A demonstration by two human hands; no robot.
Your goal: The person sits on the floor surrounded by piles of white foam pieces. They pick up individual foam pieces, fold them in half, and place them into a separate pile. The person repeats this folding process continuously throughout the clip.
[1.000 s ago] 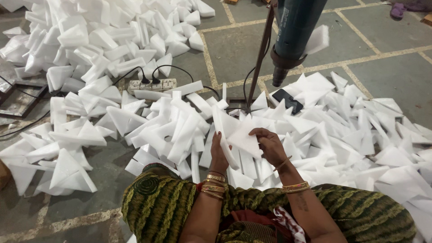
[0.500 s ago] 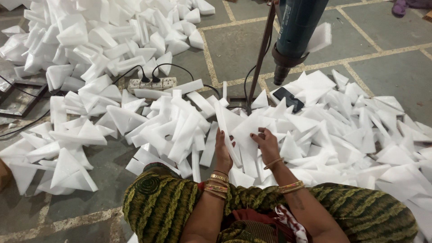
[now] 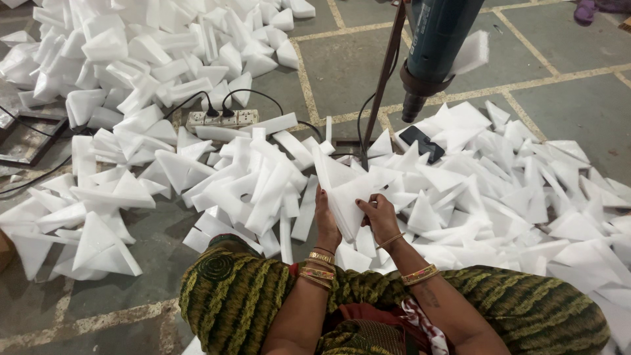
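She is gripping a white foam piece upright between left hand and right hand, below the hanging heat gun. Foam pieces are lying heaped on the floor; I can't tell which are finished.

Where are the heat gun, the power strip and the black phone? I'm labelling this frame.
heat gun [image 3: 439,39]: head view, on its teal body.
power strip [image 3: 220,118]: head view, on its white casing.
black phone [image 3: 422,142]: head view, on its screen.

Foam pieces cover the floor; power strip behind them, phone right of it.
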